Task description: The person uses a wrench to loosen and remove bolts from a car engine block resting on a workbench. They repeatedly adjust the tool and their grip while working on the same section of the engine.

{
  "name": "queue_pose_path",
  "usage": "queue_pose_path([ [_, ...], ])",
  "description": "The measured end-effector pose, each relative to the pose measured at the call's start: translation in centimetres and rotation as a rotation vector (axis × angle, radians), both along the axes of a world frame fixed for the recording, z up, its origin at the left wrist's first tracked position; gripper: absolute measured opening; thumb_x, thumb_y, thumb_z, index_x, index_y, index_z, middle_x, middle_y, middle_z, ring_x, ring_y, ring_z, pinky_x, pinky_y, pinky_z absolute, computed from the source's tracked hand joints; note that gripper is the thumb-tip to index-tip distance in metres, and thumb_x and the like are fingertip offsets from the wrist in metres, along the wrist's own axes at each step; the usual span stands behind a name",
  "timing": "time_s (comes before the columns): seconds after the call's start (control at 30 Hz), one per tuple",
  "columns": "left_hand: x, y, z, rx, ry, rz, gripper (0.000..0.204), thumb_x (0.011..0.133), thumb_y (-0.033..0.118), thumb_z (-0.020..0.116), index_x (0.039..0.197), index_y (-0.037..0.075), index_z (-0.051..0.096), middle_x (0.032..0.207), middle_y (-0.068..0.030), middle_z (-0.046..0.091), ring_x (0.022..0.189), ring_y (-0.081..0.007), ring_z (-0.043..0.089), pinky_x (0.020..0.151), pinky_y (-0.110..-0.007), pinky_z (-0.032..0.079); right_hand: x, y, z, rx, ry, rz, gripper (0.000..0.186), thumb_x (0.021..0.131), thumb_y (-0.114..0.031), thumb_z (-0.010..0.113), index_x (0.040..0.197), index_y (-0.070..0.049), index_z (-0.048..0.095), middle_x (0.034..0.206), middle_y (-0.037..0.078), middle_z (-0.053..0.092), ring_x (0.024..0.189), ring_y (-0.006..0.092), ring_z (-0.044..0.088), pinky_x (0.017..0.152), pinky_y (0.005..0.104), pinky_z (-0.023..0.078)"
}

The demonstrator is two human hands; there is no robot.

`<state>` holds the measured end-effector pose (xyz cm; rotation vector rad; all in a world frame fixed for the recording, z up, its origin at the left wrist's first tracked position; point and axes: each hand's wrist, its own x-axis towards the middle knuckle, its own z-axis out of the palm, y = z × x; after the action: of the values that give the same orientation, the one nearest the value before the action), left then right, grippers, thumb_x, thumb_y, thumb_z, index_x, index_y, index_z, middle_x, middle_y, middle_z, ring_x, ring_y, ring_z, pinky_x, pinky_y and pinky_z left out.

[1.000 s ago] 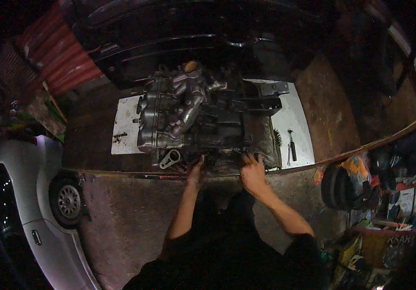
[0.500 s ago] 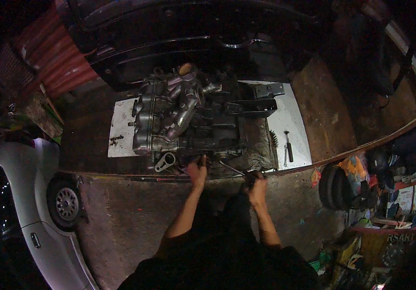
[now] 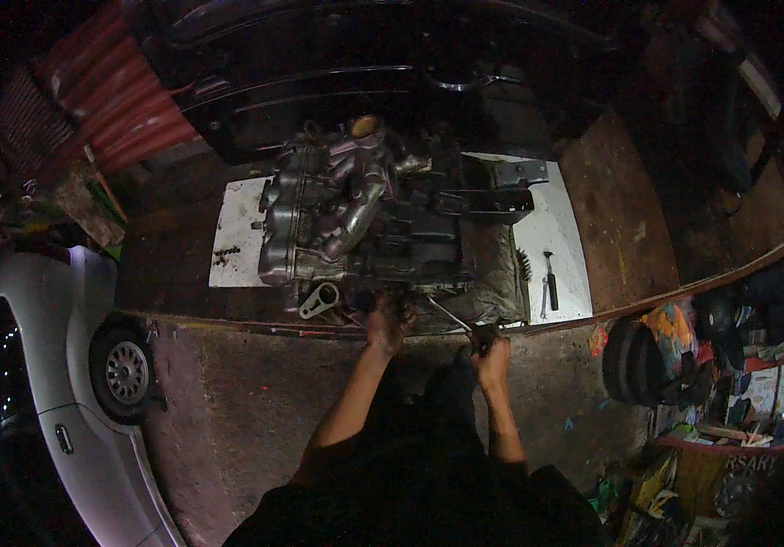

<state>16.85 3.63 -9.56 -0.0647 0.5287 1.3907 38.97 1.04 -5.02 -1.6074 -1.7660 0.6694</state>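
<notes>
A dark, greasy engine (image 3: 355,210) with a silvery intake pipe lies on the workbench in front of me. My left hand (image 3: 386,330) is at the engine's near edge, its fingers curled in; dim light hides what they hold. My right hand (image 3: 492,354) is closed around the handle of a tool with a thin bright shaft (image 3: 451,314), which looks like a screwdriver. Its shaft slants up and left toward the engine's near side. Left of my left hand is a metal bracket with a round hole (image 3: 321,301). A dark cloth (image 3: 499,290) lies right of the engine.
A screwdriver (image 3: 551,284) and a toothed dark strip lie on a white board (image 3: 570,255). Small bolts (image 3: 226,252) sit on the board's left part. A silver car (image 3: 46,346) stands at left; tyres (image 3: 634,360) and clutter at right.
The view has shifted slightly. My left hand has turned, and its fingers are lower and more curled at the engine's edge. The right hand still grips the tool, its shaft angled more steeply.
</notes>
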Motion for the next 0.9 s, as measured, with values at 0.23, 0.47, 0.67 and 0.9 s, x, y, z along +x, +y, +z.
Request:
queue_pose_path([
  [0.23,0.6,0.5,-3.7,-0.205,0.343,0.170,0.031,0.092,0.032,0.042,0.109,0.007,0.050,0.087,-0.0054,0.053,0.066,-0.0188,0.047,0.059,-0.033,0.042,-0.1,-0.1,0.6,-0.042,-0.001,0.012,0.033,0.055,0.005,0.059,0.087,-0.002,0.064,0.088,0.017,0.059,0.081,0.0364,0.055,0.077,0.0382,0.044],
  [0.47,-0.8,-1.1,-5.1,0.271,0.073,0.060,0.030,0.092,0.032,0.041,0.107,0.007,0.050,0.094,-0.0051,0.055,0.075,-0.0195,0.051,0.065,-0.033,0.043,0.4,-0.9,-1.9,-0.008,0.084,-0.024,0.040,0.051,0.006,0.058,0.090,-0.002,0.064,0.091,0.018,0.060,0.084,0.0363,0.056,0.076,0.0391,0.045],
  [0.67,-0.8,-5.9,3.5,-0.336,0.347,0.044,0.023,0.086,0.021,0.054,0.105,0.009,0.054,0.094,-0.0030,0.057,0.075,-0.0180,0.053,0.069,-0.031,0.043,-0.7,-2.9,0.4,0.159,0.132,-0.058,0.012,0.075,0.000,0.060,0.087,0.004,0.063,0.070,0.012,0.059,0.060,0.0152,0.050,0.053,0.0285,0.040],
  [0.9,-4.3,-12.4,4.0,-0.216,0.424,0.137,0.022,0.080,0.012,0.061,0.101,0.005,0.058,0.093,-0.0044,0.059,0.081,-0.0174,0.055,0.071,-0.030,0.045,-1.9,-6.0,1.8,0.005,0.214,-0.018,0.013,0.077,-0.004,0.061,0.089,0.002,0.063,0.072,0.012,0.061,0.061,0.0162,0.052,0.057,0.0297,0.041],
])
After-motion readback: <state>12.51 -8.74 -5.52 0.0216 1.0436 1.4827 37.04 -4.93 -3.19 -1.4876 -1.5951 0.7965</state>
